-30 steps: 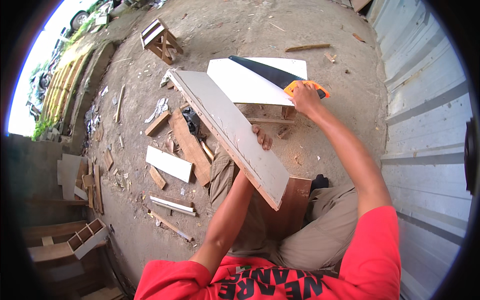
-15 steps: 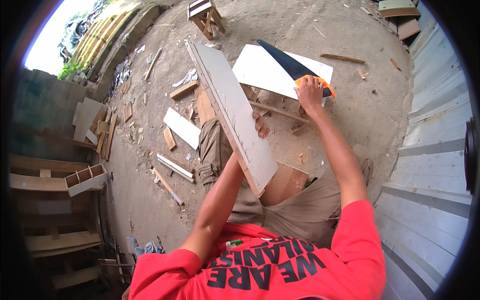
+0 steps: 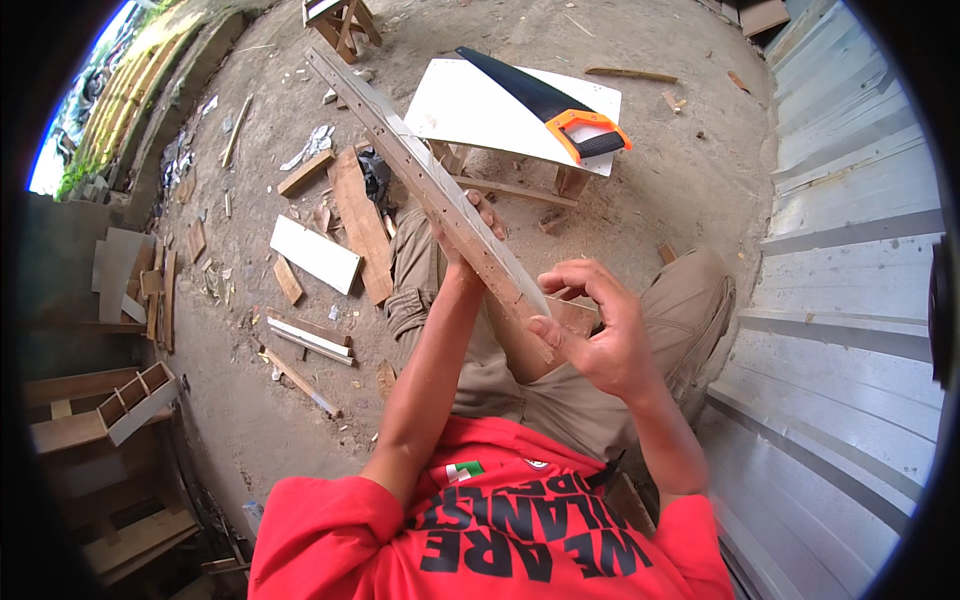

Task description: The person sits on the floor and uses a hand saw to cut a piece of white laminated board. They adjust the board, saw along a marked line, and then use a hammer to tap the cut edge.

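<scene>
The left hand (image 3: 453,246) I follow from my remote seat is clamped around the middle of a long board (image 3: 385,130), held tilted on the near-left side of the white-topped bench (image 3: 460,110), seemingly to balance its weight. On the bench's near side, the right hand (image 3: 603,335) meets the board's lower end, thumb and fingers apart, perhaps steadying it; firmness I cannot tell. A handsaw (image 3: 535,100) lies across the bench, apparently set there to free both hands.

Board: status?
Left hand gripping board mid-length. Right hand at its near end, contact unclear. Saw on white bench, touching neither hand.
</scene>
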The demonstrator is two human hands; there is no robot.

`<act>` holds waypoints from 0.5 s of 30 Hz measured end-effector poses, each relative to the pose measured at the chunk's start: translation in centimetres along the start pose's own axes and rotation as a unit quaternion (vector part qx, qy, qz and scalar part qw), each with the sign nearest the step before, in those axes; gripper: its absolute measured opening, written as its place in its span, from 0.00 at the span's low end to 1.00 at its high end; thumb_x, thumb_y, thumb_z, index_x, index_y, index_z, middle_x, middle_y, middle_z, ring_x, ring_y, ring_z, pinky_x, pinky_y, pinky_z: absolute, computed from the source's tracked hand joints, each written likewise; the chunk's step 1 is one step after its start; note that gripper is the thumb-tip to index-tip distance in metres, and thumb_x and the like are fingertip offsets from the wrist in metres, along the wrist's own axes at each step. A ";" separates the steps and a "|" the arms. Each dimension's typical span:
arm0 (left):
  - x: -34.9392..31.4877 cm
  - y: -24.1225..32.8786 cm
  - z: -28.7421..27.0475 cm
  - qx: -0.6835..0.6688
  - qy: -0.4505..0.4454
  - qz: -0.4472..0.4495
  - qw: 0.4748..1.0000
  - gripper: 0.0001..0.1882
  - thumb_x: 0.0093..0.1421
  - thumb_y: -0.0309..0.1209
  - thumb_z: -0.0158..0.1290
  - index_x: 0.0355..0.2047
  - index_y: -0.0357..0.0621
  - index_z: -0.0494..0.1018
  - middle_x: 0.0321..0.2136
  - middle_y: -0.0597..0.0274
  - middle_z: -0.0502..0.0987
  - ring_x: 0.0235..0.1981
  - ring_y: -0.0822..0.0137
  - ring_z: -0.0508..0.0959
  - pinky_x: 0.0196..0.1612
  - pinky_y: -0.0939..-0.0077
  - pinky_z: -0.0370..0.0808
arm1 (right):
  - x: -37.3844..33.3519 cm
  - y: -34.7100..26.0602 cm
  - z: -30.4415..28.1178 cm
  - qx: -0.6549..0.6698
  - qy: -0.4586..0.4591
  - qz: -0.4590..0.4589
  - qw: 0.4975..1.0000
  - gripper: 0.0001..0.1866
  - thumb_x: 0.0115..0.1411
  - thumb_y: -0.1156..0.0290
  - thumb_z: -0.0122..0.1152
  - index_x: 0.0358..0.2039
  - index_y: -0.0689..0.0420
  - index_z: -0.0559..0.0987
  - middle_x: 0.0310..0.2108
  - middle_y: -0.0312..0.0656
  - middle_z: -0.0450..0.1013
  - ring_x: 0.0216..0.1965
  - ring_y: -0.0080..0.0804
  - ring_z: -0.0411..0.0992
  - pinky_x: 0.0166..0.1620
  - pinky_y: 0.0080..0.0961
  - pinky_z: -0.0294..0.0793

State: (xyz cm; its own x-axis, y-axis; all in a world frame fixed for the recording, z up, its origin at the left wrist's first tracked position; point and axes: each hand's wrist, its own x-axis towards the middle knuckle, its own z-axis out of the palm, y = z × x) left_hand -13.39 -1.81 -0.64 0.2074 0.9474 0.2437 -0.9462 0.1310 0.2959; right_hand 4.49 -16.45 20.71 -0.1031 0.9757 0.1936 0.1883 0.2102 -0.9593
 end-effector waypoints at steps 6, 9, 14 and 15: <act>-0.6 1.7 3.9 0.144 0.154 0.018 0.977 0.38 0.57 0.71 0.43 0.38 0.44 0.70 0.22 0.59 0.74 0.20 0.59 0.77 0.23 0.71 0.76 | -1.4 1.2 1.8 0.050 0.036 0.009 0.998 0.14 0.55 0.76 0.70 0.41 0.62 0.77 0.41 0.41 0.72 0.43 0.25 0.70 0.47 0.22 0.70; 0.1 2.1 4.8 0.161 0.251 0.065 0.952 0.41 0.57 0.74 0.40 0.37 0.44 0.71 0.20 0.60 0.73 0.18 0.61 0.75 0.21 0.71 0.75 | -1.3 1.1 2.5 0.023 0.080 -0.012 0.996 0.13 0.55 0.71 0.70 0.39 0.61 0.79 0.37 0.41 0.76 0.37 0.29 0.73 0.42 0.25 0.72; 0.5 2.9 7.3 0.230 0.305 0.117 0.917 0.40 0.60 0.73 0.37 0.39 0.46 0.71 0.24 0.60 0.73 0.20 0.68 0.74 0.22 0.72 0.76 | -1.6 0.7 2.7 0.014 0.119 0.028 0.992 0.09 0.58 0.73 0.66 0.37 0.64 0.80 0.36 0.43 0.77 0.36 0.29 0.74 0.43 0.24 0.73; 0.5 3.0 7.6 0.230 0.307 0.124 0.915 0.39 0.61 0.72 0.36 0.41 0.46 0.70 0.27 0.60 0.74 0.22 0.69 0.75 0.25 0.73 0.77 | -1.6 0.7 2.7 0.010 0.123 0.033 0.992 0.09 0.58 0.73 0.66 0.36 0.65 0.81 0.36 0.43 0.77 0.37 0.29 0.75 0.43 0.24 0.73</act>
State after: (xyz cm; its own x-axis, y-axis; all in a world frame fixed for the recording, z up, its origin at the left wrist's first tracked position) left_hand -14.26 -3.21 7.41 -0.3105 0.9358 -0.1671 -0.7121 -0.1125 0.6930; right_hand 2.13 -18.02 19.19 0.1508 0.9736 0.1716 0.1678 0.1458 -0.9750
